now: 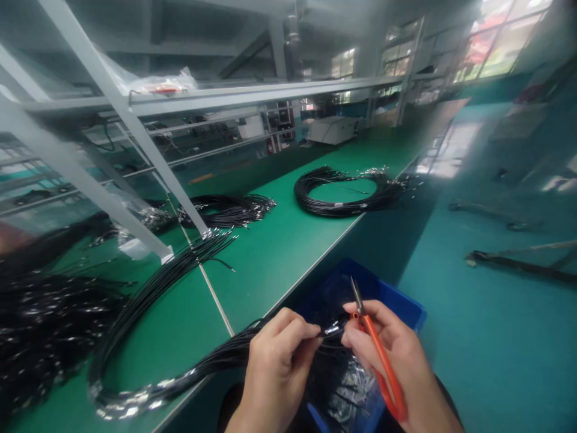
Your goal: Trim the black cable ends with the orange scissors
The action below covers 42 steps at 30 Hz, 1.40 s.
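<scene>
In the head view, my left hand (283, 361) pinches the end of a black cable at the front edge of the bench. A thick bundle of black cables (216, 355) runs from beside that hand, curving left across the green surface. My right hand (392, 349) holds scissors with orange handles (383, 367), their pointed metal blades (356, 294) aimed up and away from me. A small shiny cable tip (333, 328) shows between both hands. Below the hands stands a blue bin (401, 300) with clear plastic scraps and dark pieces inside.
A coiled cable bundle (333, 207) lies farther along the green bench (270, 264), with another bundle (225, 210) behind the rack post. Heaped black cables (45, 331) cover the left side. White rack posts (135, 138) rise from the bench. Metal stand legs (518, 264) are on the floor at right.
</scene>
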Motion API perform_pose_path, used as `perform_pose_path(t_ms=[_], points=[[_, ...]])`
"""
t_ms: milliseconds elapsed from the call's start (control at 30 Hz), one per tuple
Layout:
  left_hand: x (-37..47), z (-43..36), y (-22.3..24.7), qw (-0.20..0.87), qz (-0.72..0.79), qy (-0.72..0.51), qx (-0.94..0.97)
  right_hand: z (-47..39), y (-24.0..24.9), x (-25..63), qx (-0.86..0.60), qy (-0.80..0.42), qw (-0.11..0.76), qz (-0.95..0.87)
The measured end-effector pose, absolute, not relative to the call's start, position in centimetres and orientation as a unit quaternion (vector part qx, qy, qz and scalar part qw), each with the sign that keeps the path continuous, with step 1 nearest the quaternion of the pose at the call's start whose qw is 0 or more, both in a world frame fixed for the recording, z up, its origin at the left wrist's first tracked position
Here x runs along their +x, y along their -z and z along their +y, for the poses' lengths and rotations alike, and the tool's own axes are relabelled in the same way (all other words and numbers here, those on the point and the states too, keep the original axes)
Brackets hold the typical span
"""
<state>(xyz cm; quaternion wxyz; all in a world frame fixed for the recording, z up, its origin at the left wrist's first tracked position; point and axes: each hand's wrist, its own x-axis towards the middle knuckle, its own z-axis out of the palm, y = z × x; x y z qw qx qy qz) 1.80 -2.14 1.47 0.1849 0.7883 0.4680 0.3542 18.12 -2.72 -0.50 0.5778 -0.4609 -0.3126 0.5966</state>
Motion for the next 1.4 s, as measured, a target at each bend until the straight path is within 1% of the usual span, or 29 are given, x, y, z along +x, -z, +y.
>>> perform_pose_path(t_ms=[167, 300, 400, 500, 600, 733, 867, 1033, 1233, 1300, 1400], points=[[1.3, -2.4, -1.4, 0.171, 0.467, -0.36, 0.789, -2.7, 0.7, 17.5, -0.461, -0.596, 0.573, -0.323], [1.4, -2.4, -1.4, 0.195, 0.482, -0.365, 0.772, -2.5, 0.9, 16.8, -0.45, -0.576, 0.599, -0.326], [1.7, -2.6, -1.5, 0.186, 0.495, -0.371, 0.763, -2.3, 0.5, 16.2, -0.46, -0.556, 0.608, -0.331], [2.0, -2.8, -1.4, 0.183, 0.507, -0.376, 0.754, -2.4, 0.1, 15.5, -0.45, -0.572, 0.602, -0.328], [2.0, -2.8, -1.3, 0.199, 0.511, -0.384, 0.743, -2.7, 0.0, 14.9, -0.425, -0.588, 0.615, -0.308], [2.0, -2.6, -1.5, 0.247, 0.52, -0.402, 0.712, -3.1, 0.4, 14.5, -0.407, -0.594, 0.626, -0.299], [1.9, -2.2, -1.9, 0.334, 0.531, -0.421, 0.655, -3.0, 0.8, 14.5, -0.413, -0.575, 0.623, -0.333], [1.5, -2.0, -1.6, 0.433, 0.51, -0.434, 0.603, -2.9, 1.0, 14.7, -0.411, -0.572, 0.616, -0.353], [0.9, -1.6, -1.3, 0.504, 0.496, -0.442, 0.553, -3.0, 0.3, 15.7, -0.439, -0.585, 0.578, -0.362], [0.6, -1.4, -1.3, 0.519, 0.488, -0.45, 0.538, -3.1, 0.0, 16.6, -0.422, -0.631, 0.524, -0.386], [0.3, -1.3, -1.5, 0.535, 0.473, -0.469, 0.52, -3.5, -0.5, 18.1, -0.356, -0.742, 0.393, -0.41]])
